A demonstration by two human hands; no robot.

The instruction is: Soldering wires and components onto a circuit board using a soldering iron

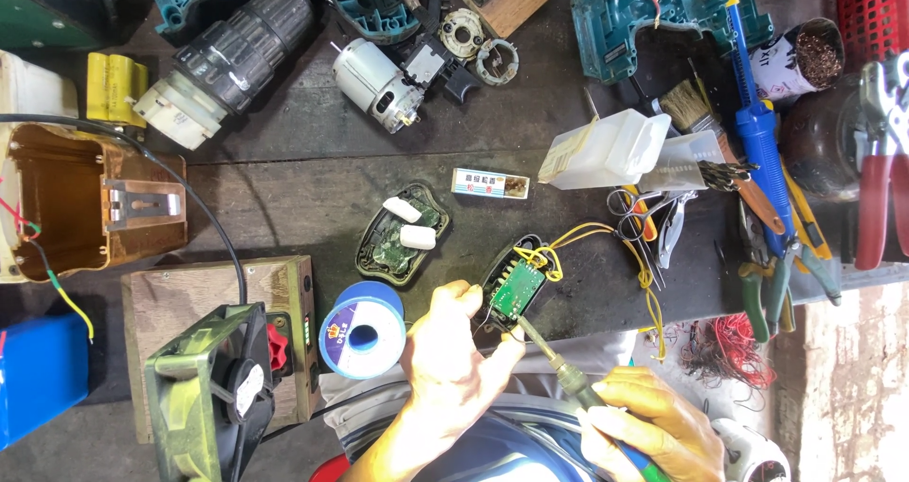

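My left hand [447,364] pinches the near edge of a small black case with a green circuit board [516,288] in it, from which yellow wires [606,241] loop away to the right. My right hand [653,423] grips a soldering iron [559,366] whose tip rests on the board's near end. A blue spool of solder wire [363,330] stands just left of my left hand. The other black case half [402,233], with two white blocks in it, lies further left.
Drill motor [379,86], chuck and gearbox [227,63] and teal drill shells [653,13] lie at the back. A clear plastic box [611,149], brush, blue desoldering pump [762,141], scissors and pliers crowd the right. A wooden box with a fan [213,383] sits left.
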